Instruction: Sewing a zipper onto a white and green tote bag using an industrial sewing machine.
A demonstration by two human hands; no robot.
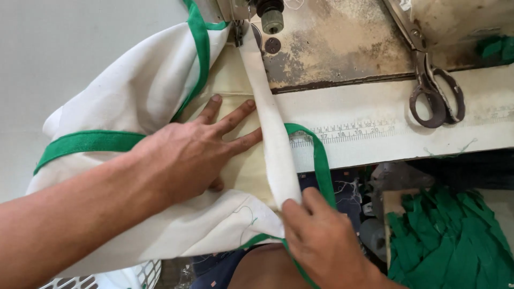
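Setting: sewing machine (342, 37) at the far side of a pale desk (375, 142), its worn metal bed stained and rusty; a printed ruler strip (348, 131) runs along the desk's near edge.
Workpiece: white cloth (134, 85) edged with green binding (88, 142), bunched to the left and draped off the near edge of the desk.
Strap: a folded white strip (270, 123) runs from under the presser foot (240, 29) at the far end straight toward the near edge; green binding loops beside it on the right.
Left hand (198, 152): open and flat, fingers spread, pressing the cloth down on the desk just left of the strip; fingertips touch or almost touch the strip's edge.
Right hand (321, 241): closed in a pinch on the near end of the white strip, where it meets the green binding; thumb on top, the other fingers hidden beneath.
Scissors (436, 93): lying on the desk at the far right, well apart from both hands, untouched.
Other items: heap of green fabric pieces (452, 241) below the desk on the right; white plastic basket (134, 275) at the near left, partly hidden by the cloth.
Step in hand (judgement): lining up the strip and feeding it under the foot for a seam.
Next move (judgement): calls for even tension from the right hand, steady flat pressure from the left, and the strip's edge kept straight on the needle line.
Needle: cannot tell whether it is down; hidden by the foot and cloth.
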